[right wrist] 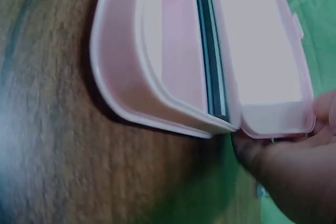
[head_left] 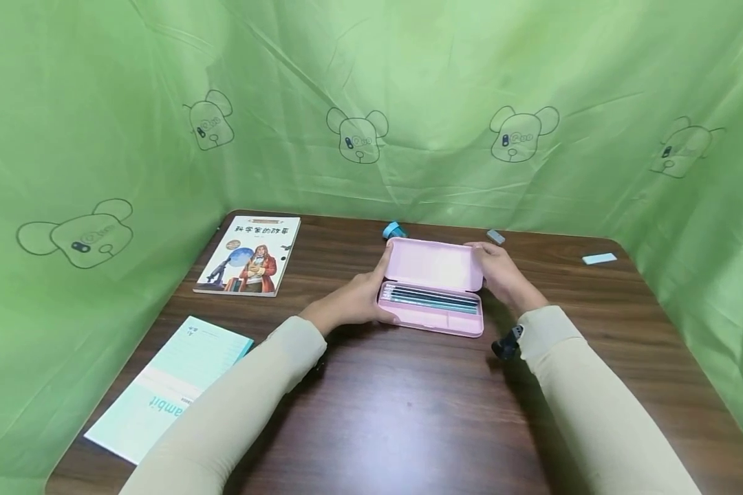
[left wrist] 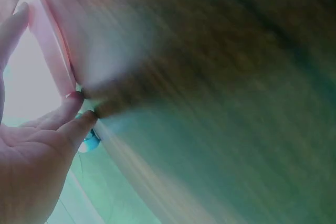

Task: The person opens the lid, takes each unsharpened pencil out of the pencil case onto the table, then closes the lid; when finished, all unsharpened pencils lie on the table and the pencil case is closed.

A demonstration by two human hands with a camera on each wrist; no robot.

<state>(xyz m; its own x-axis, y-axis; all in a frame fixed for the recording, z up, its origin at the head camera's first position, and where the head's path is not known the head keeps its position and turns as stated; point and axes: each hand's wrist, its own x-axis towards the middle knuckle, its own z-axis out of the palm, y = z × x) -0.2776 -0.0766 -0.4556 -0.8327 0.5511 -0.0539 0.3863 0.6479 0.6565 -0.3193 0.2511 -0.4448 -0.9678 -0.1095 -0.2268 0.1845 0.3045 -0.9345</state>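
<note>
A green cloth (head_left: pixel 408 82) printed with bear faces hangs around a dark wooden table (head_left: pixel 408 412). On the left near side of the table lies a pale green exercise book (head_left: pixel 167 388), and behind it a picture book (head_left: pixel 250 256) with Chinese letters on the cover.

In the middle of the table, toward the far side, stands a pink pencil case (head_left: pixel 433 289), open, with its lid (head_left: pixel 433 264) raised at the back. Inside the tray lie some pencils (head_left: pixel 430 298) side by side, in the rear part.

The left hand (head_left: pixel 353 302) grips the left end of the case, its fingers curled around the lid edge. The right hand (head_left: pixel 501 275) holds the right end of the lid, fingers bent over its corner.

Behind the case is a small blue sharpener (head_left: pixel 394 229), further right a grey eraser (head_left: pixel 496 236), and well apart a light blue eraser (head_left: pixel 599 258).
</note>
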